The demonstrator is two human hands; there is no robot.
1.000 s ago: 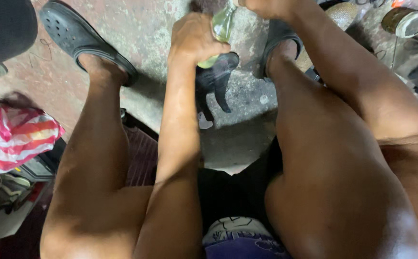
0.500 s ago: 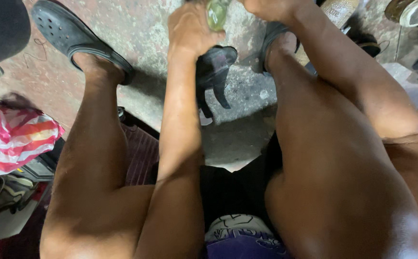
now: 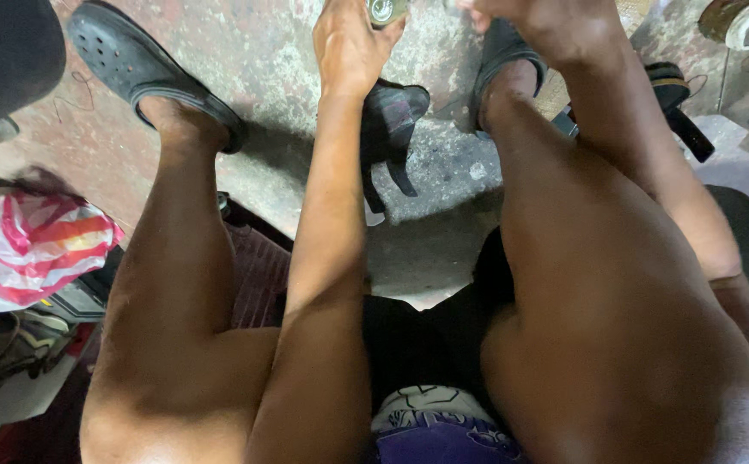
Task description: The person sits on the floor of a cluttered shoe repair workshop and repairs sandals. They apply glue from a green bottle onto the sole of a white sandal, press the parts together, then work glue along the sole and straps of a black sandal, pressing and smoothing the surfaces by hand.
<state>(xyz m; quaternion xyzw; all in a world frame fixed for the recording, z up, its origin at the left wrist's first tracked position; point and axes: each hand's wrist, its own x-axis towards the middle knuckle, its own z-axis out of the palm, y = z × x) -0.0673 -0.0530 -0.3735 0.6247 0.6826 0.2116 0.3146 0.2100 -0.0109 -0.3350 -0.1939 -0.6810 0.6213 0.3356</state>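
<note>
I sit with my knees apart over a stained concrete floor (image 3: 263,77). My left hand (image 3: 349,47) reaches forward between my legs and is closed around a small green bottle (image 3: 386,10) at the top edge of the view. My right hand (image 3: 538,21) is beside it at the top, mostly cut off; what it holds cannot be told. Just under my left hand a dark strappy sandal (image 3: 387,129) lies on the floor. My feet wear dark clogs, one at the left (image 3: 134,64) and one at the right (image 3: 499,51).
A red-and-white striped plastic bag (image 3: 27,245) lies at the left beside dark clutter. Another dark sandal (image 3: 675,99) rests right of my right leg. A round tin (image 3: 739,19) sits at the top right corner. A dark rounded object (image 3: 1,64) fills the top left.
The view has tilted down and both hands with the green bottle have slid toward the top edge. The bottle now shows only its end.
</note>
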